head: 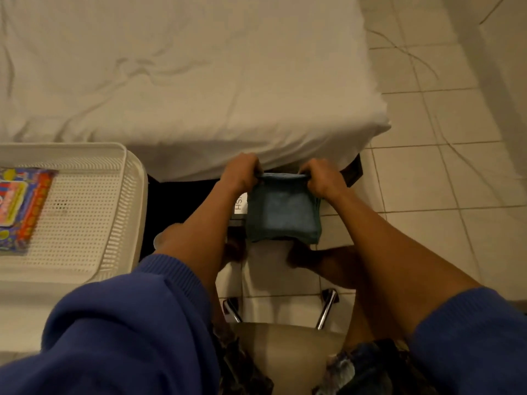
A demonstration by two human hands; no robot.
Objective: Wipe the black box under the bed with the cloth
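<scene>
A folded blue-green cloth (283,209) hangs in front of me, held by its top edge. My left hand (241,173) grips the top left corner and my right hand (320,181) grips the top right corner. Behind and below the cloth, the black box (182,201) sits in the dark gap under the white bed (185,81), mostly hidden by my forearms and the cloth. A white label (239,203) with letters shows on it beside my left wrist.
A white perforated plastic basket (85,212) stands at the left with a colourful packet (22,209) inside. Cream floor tiles (442,181) spread to the right. A chair seat (288,354) with chrome legs is under me, and my bare feet rest on the floor.
</scene>
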